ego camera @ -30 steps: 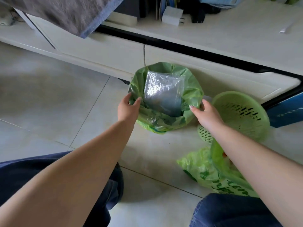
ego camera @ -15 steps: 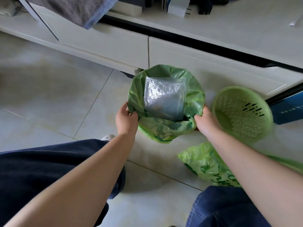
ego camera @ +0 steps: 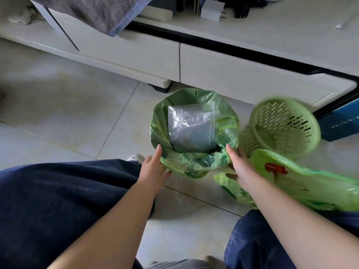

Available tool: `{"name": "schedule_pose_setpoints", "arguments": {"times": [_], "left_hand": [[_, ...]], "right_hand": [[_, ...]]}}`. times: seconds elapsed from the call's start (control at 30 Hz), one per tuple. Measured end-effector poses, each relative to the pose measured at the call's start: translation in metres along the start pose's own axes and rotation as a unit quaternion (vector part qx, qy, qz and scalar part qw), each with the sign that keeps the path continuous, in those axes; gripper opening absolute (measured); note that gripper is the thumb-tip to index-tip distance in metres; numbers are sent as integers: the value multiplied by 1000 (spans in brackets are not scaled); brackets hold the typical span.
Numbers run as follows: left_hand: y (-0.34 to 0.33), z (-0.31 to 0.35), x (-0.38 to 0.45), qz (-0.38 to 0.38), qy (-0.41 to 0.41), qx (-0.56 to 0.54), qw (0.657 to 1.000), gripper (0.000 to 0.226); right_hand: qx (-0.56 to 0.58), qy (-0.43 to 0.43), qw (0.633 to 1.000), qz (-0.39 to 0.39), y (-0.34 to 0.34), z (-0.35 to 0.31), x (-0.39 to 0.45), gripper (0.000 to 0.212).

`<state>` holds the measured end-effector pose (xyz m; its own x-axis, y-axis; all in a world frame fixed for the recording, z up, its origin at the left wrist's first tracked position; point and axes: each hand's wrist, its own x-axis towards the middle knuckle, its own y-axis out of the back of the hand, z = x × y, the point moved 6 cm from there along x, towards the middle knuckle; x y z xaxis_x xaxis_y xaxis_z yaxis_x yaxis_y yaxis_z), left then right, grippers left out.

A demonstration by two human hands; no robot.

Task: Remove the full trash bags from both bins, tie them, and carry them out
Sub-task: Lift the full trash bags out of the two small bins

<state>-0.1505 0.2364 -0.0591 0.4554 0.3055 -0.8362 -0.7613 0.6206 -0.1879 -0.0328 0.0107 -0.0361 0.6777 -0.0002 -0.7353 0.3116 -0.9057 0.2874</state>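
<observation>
A green trash bag (ego camera: 194, 166) lines a bin on the floor, its edge folded over the rim. A clear plastic packet (ego camera: 191, 127) stands inside it. My left hand (ego camera: 154, 169) touches the bag's left rim with straight, spread fingers. My right hand (ego camera: 240, 164) lies with straight fingers against the bag's right rim. To the right an empty green perforated bin (ego camera: 283, 127) lies tipped on its side. A second green trash bag (ego camera: 310, 185), holding something red, lies on the floor at the right, beside my right forearm.
A low white cabinet (ego camera: 136, 53) with drawers runs right behind the bins. A grey towel (ego camera: 101, 12) hangs over its top. A blue box (ego camera: 342, 123) sits at the far right. My knees in dark trousers (ego camera: 58, 200) frame the tiled floor (ego camera: 68, 113).
Both hands have let go of the bag's rim; the curled fingers are now straight against it. The view has shifted, bringing the second bag further into sight at the right.
</observation>
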Motion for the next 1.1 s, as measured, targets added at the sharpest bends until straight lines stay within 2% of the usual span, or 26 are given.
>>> {"name": "schedule_pose_setpoints", "arguments": {"times": [0.07,0.17,0.23,0.33,0.47,0.57,0.8,0.97,1.1], "left_hand": [[-6,0,3,-10,-6,-19,1000,46],[-7,5,5,13,-22,-26,999,33],[-7,9,6,27,-39,-41,998,22],[-11,17,6,10,-70,-69,995,23],[-10,30,8,23,-104,-78,991,29],[-7,35,10,36,-116,-71,990,35],[-4,50,3,50,-140,-109,983,47],[-6,72,-11,65,-197,-99,973,47],[-4,84,-14,81,-211,-43,973,42]], "right_hand": [[80,-56,995,-33,-7,7,1,75],[171,-94,977,-89,-16,7,1,48],[196,-91,972,-92,-16,5,6,46],[257,-50,962,-79,-15,0,18,60],[264,-29,964,-29,-6,-6,26,106],[234,-12,972,9,3,-6,33,116],[298,62,951,56,13,-43,27,56],[253,172,951,46,26,-82,14,38],[164,208,963,39,33,-102,10,32]]}}
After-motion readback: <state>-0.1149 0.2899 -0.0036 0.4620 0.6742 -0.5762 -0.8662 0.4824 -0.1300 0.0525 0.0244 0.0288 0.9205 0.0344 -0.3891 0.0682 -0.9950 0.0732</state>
